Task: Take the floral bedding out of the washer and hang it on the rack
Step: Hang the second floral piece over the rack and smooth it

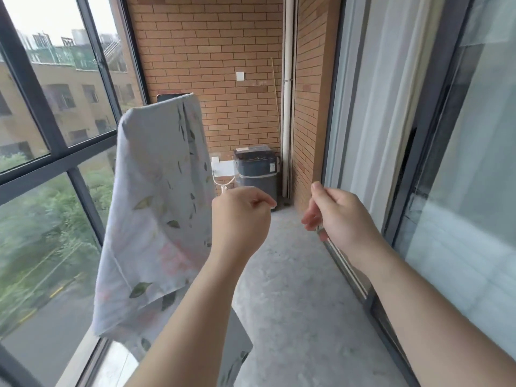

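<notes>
The floral bedding, pale with leaf prints, hangs draped over a dark rack whose top bar shows at the upper end; it falls down along the window on the left. My left hand hovers just right of the cloth with fingers curled, holding nothing. My right hand is raised further right, fingers loosely bent, also holding nothing. The grey top-loading washer stands at the far end against the brick wall, lid closed.
A large dark-framed window runs along the left. A sliding glass door with its floor track runs along the right. A white pipe climbs the brick corner. The concrete floor stretches between me and the washer.
</notes>
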### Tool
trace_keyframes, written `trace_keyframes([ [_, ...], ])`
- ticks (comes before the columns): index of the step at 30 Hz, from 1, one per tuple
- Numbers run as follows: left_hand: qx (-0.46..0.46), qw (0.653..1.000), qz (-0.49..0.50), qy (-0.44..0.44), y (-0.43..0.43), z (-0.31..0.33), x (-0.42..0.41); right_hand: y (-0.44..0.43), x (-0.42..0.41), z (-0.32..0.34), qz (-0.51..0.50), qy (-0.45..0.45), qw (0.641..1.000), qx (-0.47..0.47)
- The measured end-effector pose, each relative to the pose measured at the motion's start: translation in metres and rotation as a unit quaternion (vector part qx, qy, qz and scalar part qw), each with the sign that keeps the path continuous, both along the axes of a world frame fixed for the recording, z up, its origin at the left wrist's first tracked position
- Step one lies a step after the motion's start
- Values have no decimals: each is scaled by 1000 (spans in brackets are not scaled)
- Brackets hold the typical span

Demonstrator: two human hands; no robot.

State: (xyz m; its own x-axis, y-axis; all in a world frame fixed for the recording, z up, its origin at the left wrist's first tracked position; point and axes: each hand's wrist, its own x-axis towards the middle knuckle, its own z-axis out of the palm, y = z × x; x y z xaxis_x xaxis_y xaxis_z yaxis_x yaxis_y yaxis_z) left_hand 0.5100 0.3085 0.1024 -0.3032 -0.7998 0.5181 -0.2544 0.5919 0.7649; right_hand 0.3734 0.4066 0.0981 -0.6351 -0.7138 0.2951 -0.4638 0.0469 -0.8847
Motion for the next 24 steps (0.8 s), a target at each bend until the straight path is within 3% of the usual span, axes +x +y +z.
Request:
trace_keyframes([
  [13, 67, 998, -5, -2, -198, 0, -213, -194, -198, 0, 34, -4, 998, 51],
  [24, 43, 994, 99, -23, -389, -23, -391, -415, -399, -32, 130, -7, 990, 52],
])
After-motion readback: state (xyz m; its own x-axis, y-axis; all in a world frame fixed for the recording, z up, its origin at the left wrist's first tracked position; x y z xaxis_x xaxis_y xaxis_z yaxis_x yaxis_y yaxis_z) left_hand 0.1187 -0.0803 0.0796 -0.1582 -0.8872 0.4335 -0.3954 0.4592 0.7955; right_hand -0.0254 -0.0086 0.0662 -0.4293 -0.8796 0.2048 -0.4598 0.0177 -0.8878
